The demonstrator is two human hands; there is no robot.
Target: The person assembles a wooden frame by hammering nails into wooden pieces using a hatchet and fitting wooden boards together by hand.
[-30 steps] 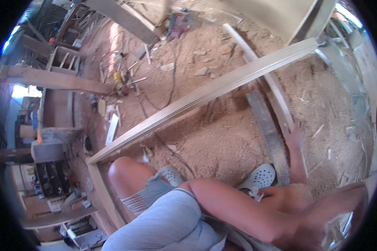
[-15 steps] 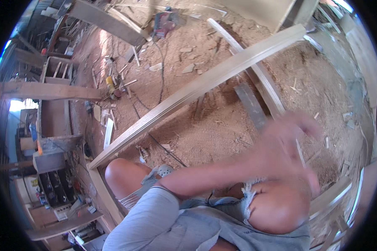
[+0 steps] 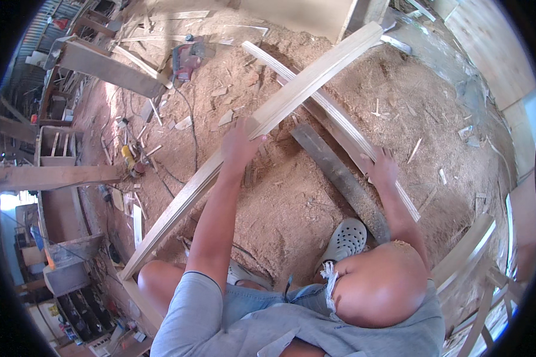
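Observation:
A long pale wooden moulding (image 3: 312, 76) runs slantwise from my left knee to the far right, with grooves along its face. My left hand (image 3: 241, 144) is wrapped over it near its middle. A second grooved moulding (image 3: 338, 117) slants the other way and passes beneath the long one. Its near part is in the grip of my right hand (image 3: 383, 166), with fingers over its edge. A dark, weathered board (image 3: 333, 169) lies on the sawdust between my two arms.
Sawdust and wood scraps cover the ground (image 3: 292, 208). A yellow power tool (image 3: 128, 157) and a red machine (image 3: 186, 61) with cords lie at left. Wooden shelving (image 3: 71, 214) stands at far left. Pale boards (image 3: 467, 250) lean at right.
My left hand, blurred and reaching across to the right before, is now back on the long moulding. My right hand now shows on the second moulding. The view has shifted.

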